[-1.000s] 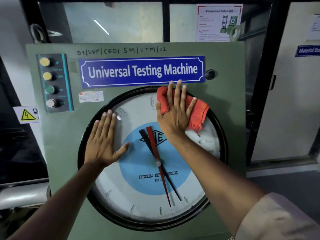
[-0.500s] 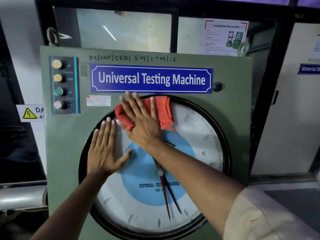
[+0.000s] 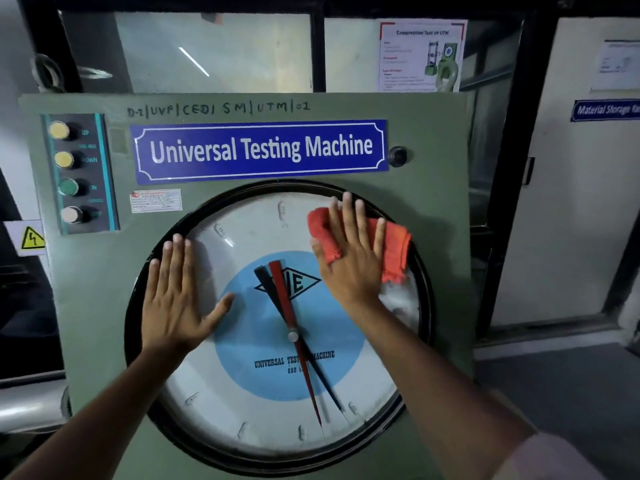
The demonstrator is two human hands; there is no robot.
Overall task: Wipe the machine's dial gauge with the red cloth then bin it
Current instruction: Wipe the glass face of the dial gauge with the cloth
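Fingers [image 3: 349, 223] of the right hand [image 3: 349, 268] lie spread flat, pressing the cloth [image 3: 394, 247] against the upper right of the gauge [image 3: 249, 403] glass, not pinching it. The left hand [image 3: 176, 299] is open and empty too, palm flat on the gauge's left side, apparently as a brace. The cloth is bunched, with part of it hanging loose past the little finger by the black rim [image 3: 424, 306]. Held by pressure alone, it could probably slip and drop if the palm lifts mid-stroke. The lower glass looks not yet wiped. Above, the nameplate [image 3: 259, 150] and buttons [image 3: 67, 174] sit close; a wide stroke might knock a button. No bin is in view.
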